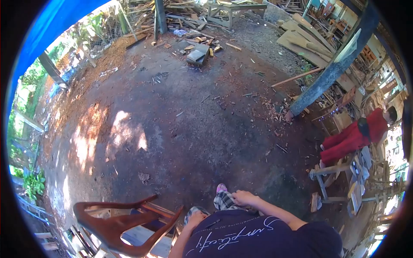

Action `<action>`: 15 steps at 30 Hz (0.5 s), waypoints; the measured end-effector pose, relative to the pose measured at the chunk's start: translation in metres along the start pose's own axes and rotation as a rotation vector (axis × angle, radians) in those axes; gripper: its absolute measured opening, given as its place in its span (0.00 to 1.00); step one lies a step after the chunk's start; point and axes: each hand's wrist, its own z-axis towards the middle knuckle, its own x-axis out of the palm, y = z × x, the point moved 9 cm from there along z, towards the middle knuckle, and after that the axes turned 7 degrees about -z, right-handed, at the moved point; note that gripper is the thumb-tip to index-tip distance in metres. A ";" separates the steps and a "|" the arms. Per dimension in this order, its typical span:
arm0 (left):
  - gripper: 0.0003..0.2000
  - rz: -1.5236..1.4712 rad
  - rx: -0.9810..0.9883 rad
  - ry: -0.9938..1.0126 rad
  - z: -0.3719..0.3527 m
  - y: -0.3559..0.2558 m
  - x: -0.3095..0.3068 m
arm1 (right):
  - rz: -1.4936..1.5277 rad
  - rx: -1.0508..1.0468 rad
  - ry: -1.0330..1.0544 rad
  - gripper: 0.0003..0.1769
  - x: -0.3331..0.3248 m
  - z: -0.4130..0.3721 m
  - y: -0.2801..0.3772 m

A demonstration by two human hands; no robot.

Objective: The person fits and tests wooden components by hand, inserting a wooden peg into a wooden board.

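Observation:
My left hand (197, 218) is low at the bottom, over the checkered trousers (223, 201) at my thigh, its fingertips hard to make out. Nearest to it, on the left, is a brown wooden chair (114, 225) with a curved, open frame; a gap shows between hand and chair. In front of my other thigh is my right hand (245, 198), fingers curled in against the trousers. Whether it grips anything is hidden. One pink shoe (221, 188) shows beyond the trouser leg.
A person in red (359, 133) stands at the right beside a rough wooden stand (331, 172). A leaning post (335, 64) rises at the right. Ahead, a dark block (198, 56) lies among wood offcuts. Planks (307, 38) and a wooden table (234, 8) are farther back.

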 end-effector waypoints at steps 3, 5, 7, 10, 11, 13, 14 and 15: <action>0.16 0.152 0.020 -0.066 0.036 -0.044 -0.038 | 0.164 -0.146 -0.166 0.15 -0.098 0.010 -0.038; 0.15 0.263 0.077 -0.102 0.056 -0.075 -0.065 | 0.539 -0.209 -0.348 0.10 -0.187 0.010 -0.054; 0.15 0.389 0.142 -0.083 0.078 -0.111 -0.095 | 1.060 -0.239 -0.414 0.07 -0.285 -0.005 -0.061; 0.15 0.415 0.180 -0.004 0.136 -0.131 -0.130 | 1.459 -0.512 -0.551 0.08 -0.434 -0.034 -0.060; 0.15 0.422 0.176 0.000 0.157 -0.138 -0.149 | 1.542 -0.677 -0.584 0.10 -0.485 -0.050 -0.051; 0.15 0.348 0.208 0.055 0.197 -0.155 -0.192 | 1.662 -1.002 -0.566 0.12 -0.570 -0.088 -0.025; 0.15 0.368 0.219 0.061 0.217 -0.166 -0.225 | 1.688 -1.160 -0.511 0.14 -0.609 -0.106 -0.010; 0.16 0.331 0.250 0.088 0.232 -0.184 -0.252 | 1.639 -1.264 -0.506 0.13 -0.640 -0.118 0.001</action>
